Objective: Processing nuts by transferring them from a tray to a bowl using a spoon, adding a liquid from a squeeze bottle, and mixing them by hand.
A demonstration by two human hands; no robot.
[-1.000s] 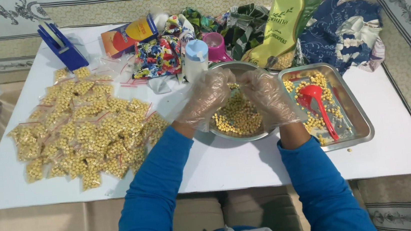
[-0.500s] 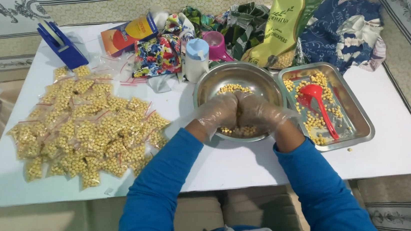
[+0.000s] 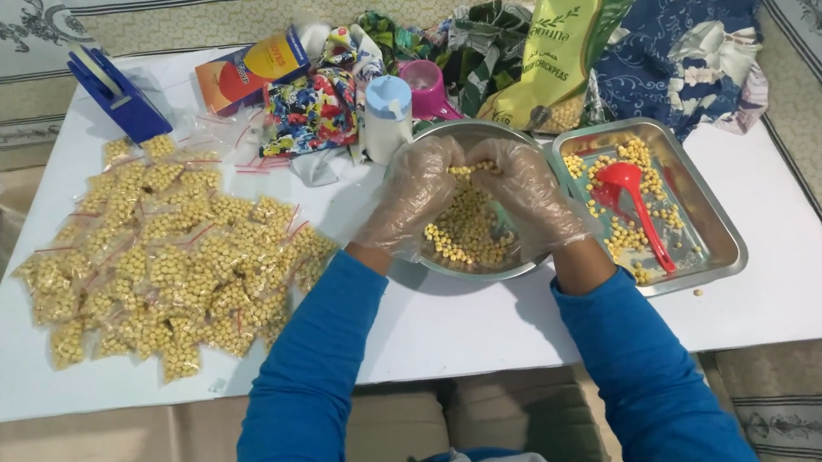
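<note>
Both my hands wear clear plastic gloves and reach into a round steel bowl of yellow chickpeas. My left hand curves over the bowl's left side, fingers bent toward the far rim. My right hand mirrors it on the right. The fingertips nearly meet over a few chickpeas at the far side. Neither hand visibly grips anything.
Several small sealed bags of chickpeas lie heaped on the white table at left. A steel tray with a red scoop sits right of the bowl. Behind stand a green pouch, pale bottle, pink cup, orange box, blue tape dispenser and patterned cloths.
My hands were pressed together at the bowl's near side half a second ago; they have since spread apart and moved to the far side, uncovering the chickpeas.
</note>
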